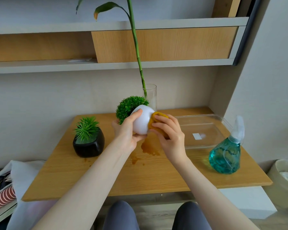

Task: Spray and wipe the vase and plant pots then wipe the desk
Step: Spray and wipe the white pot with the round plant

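White plant pot (142,121) is the thing we have in hand: we hold it lifted above the wooden desk (156,173), tipped so its bushy green top leans away from us toward the glass vase (150,97). Our left hand (125,130) cups it from the side, thumb up on the wall and fingers curled under the base. Our right hand (169,132) presses a mustard-yellow cloth (154,122) against the pot's other flank, fingers bent and clamped on the fabric.

We judge this to be the wiping step for this pot. The black plant pot (88,145) stands on the desk to the left of the white one; whether it and the vase have been cleaned we cannot tell. Directly below the white pot the desk shows dark wet patches (149,146), so the desk wipe is plainly not yet done.

Next we would turn the pot in the left hand so the cloth reaches the unwiped side, keeping a firm grip since a sprayed wall may be slick, then set it down upright. The blue spray bottle (226,156) waits well to the right of the pot, beside a clear plastic tray (213,117).
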